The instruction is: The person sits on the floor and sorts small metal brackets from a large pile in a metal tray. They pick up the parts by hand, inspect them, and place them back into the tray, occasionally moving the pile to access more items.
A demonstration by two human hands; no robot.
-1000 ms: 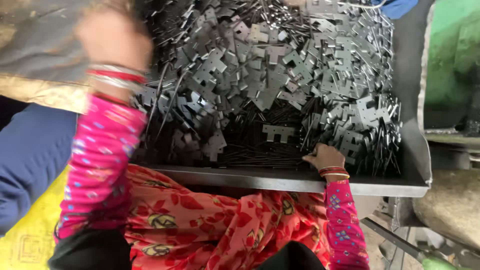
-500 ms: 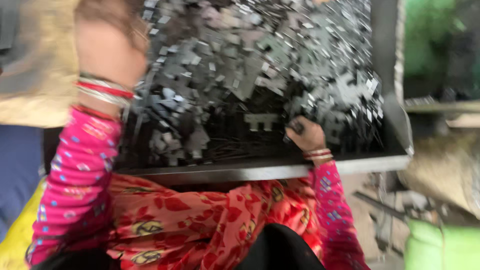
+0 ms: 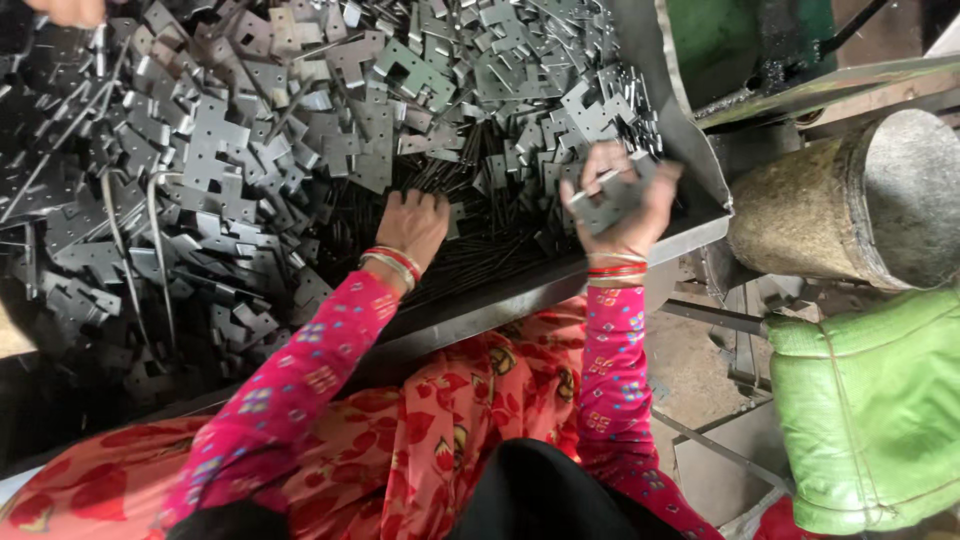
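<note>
A large metal tray (image 3: 520, 305) in front of me is heaped with several flat grey cross-shaped metal plates (image 3: 250, 150). My left hand (image 3: 412, 225) rests palm down on the pile near the tray's front edge, fingers curled onto the plates. My right hand (image 3: 618, 200) is lifted at the tray's right front corner and grips a flat grey metal plate (image 3: 610, 208). Both wrists carry red and white bangles over pink patterned sleeves.
Another person's hand (image 3: 70, 10) shows at the top left over the pile. A dirty cylindrical drum (image 3: 850, 200) lies to the right of the tray, a green padded cover (image 3: 870, 400) below it, and green machinery (image 3: 745, 40) behind. Thin wire rods (image 3: 150, 230) lie in the pile.
My left hand came down from the upper left onto the pile near the front edge. My right hand rose off the tray edge with a plate in it. The view swung left.
</note>
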